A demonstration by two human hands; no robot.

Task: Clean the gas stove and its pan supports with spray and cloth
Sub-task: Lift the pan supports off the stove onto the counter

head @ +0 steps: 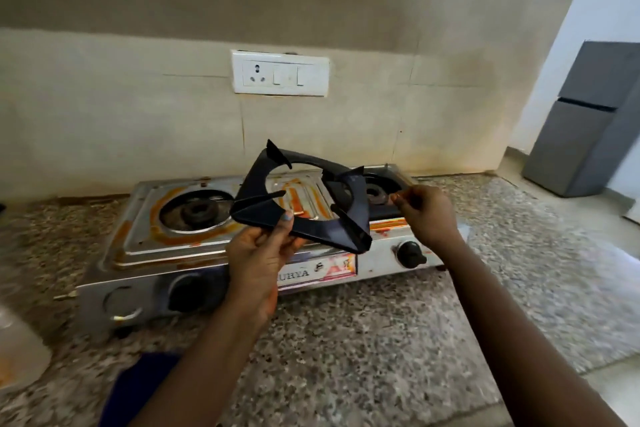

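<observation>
Pan support [304, 204], black, square with a round opening, is up in the air, tilted, above the middle of our gas stove [221, 236]. Our left hand [261, 253] grips its near edge, thumb on top, fingers curled under. Our right hand [426, 211] is just beside the support's right corner, apart from it as far as we can tell, fingers curled with fingertips pinched together; whether it holds something small we cannot tell. Stove sits on the speckled granite counter [363, 340], steel top smeared with orange stains, left burner [197, 210] bare, right burner [377, 194] partly behind the support. Black knob [410, 254] at front right. Blue cloth [138, 388] lies on the counter near the left forearm. Blurred pale container [17, 350] at far left edge.
</observation>
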